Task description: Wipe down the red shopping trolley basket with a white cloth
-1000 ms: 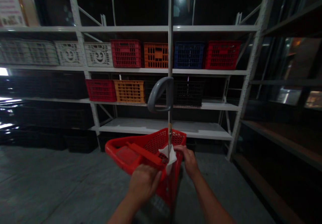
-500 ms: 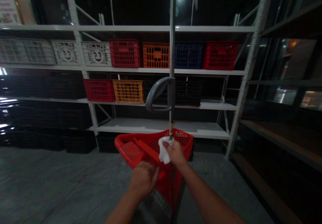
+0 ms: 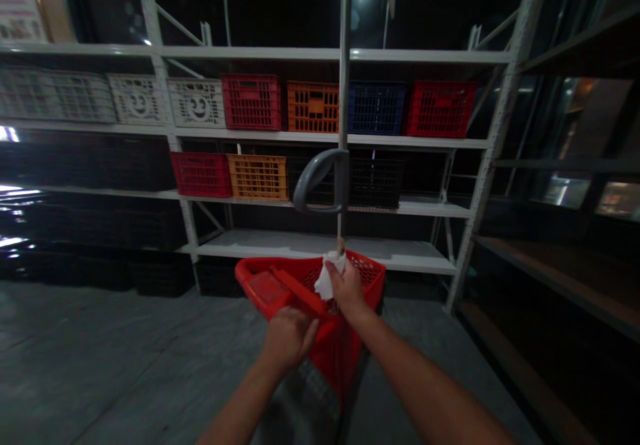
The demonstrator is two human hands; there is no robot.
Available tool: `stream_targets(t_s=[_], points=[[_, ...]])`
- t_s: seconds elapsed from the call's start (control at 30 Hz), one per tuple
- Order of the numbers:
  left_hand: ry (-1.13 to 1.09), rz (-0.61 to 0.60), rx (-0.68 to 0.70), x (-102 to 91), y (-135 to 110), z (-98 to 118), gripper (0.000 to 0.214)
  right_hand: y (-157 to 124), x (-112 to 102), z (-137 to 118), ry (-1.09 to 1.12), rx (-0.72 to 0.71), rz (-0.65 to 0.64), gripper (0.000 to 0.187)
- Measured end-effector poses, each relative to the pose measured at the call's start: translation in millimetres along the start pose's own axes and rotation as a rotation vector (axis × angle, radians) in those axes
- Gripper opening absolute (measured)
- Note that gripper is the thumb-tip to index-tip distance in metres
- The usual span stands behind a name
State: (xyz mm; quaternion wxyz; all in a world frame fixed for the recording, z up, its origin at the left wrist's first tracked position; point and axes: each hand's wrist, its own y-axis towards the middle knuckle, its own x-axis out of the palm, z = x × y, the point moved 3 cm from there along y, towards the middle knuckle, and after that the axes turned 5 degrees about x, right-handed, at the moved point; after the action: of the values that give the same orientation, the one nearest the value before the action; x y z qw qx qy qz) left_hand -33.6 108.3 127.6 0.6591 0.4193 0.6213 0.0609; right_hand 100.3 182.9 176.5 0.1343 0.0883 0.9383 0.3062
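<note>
A red plastic shopping basket (image 3: pixel 273 285) stands tilted in front of me on the floor. From it a thin metal pole (image 3: pixel 344 65) rises with a grey loop handle (image 3: pixel 320 181) partway up. My left hand (image 3: pixel 291 335) grips the basket's near rim, fingers closed. My right hand (image 3: pixel 346 288) is closed round a white cloth (image 3: pixel 326 278) and presses it against the base of the pole, just above the basket.
White metal shelving (image 3: pixel 320 138) fills the back wall with red (image 3: pixel 251 101), orange (image 3: pixel 257 177), blue (image 3: pixel 376 108), white (image 3: pixel 196 103) and black crates. Darker shelves (image 3: pixel 560 265) run along the right. The concrete floor (image 3: pixel 100 365) stretches left.
My right hand took hold of the white cloth at the pole and has moved it slightly up the pole. The basket shifted a little right and away. My left hand kept its grip.
</note>
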Motion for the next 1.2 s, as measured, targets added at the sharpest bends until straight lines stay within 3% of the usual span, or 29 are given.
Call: stream_targets(t_s=[0.07,0.13,0.33,0.4,0.5,0.67,0.77,0.9,1.0,1.07,1.13,1.2], points=[[-0.022,0.003,0.011,-1.9,-0.4,0.4,0.043,-13.0,0.6,16.3,-0.035,-0.001,-0.058,0.041],[-0.045,0.023,0.019,-3.7,-1.0,0.6,0.042,-9.8,-3.0,15.9,-0.063,-0.034,-0.079,0.044],[-0.038,0.053,-0.005,-2.4,-2.3,-0.6,0.041,56.7,-17.2,-49.9,0.023,-0.223,0.013,0.048],[-0.024,0.074,-0.015,-1.8,-2.3,-0.7,0.041,66.3,-16.5,-59.6,0.084,-0.249,0.030,0.049],[-0.007,0.124,-0.027,-1.3,-2.2,-0.6,0.040,45.7,-8.6,-33.9,0.107,-0.195,0.015,0.049],[-0.013,0.155,-0.017,1.8,-3.8,-2.3,0.037,-41.2,11.5,67.8,0.046,0.000,-0.014,0.049],[-0.013,0.149,0.003,3.5,-4.9,-4.2,0.036,-70.0,18.5,105.0,0.109,0.008,-0.039,0.042],[-0.012,0.152,-0.013,4.6,-3.5,-7.2,0.037,-57.8,-1.3,127.4,0.167,0.081,0.007,0.041],[-0.028,0.160,-0.017,6.3,-1.1,-8.6,0.036,-41.1,-33.9,141.0,0.184,0.192,0.194,0.044],[-0.033,0.167,-0.007,7.7,0.6,-8.7,0.036,-42.3,-42.3,140.8,0.238,0.202,0.299,0.046],[-0.031,0.172,-0.005,9.1,2.2,-8.6,0.036,-56.9,-27.1,127.6,0.312,0.188,0.293,0.044],[-0.027,0.179,-0.016,10.3,3.9,-9.0,0.037,-82.7,5.8,103.5,0.356,0.192,0.233,0.043]])
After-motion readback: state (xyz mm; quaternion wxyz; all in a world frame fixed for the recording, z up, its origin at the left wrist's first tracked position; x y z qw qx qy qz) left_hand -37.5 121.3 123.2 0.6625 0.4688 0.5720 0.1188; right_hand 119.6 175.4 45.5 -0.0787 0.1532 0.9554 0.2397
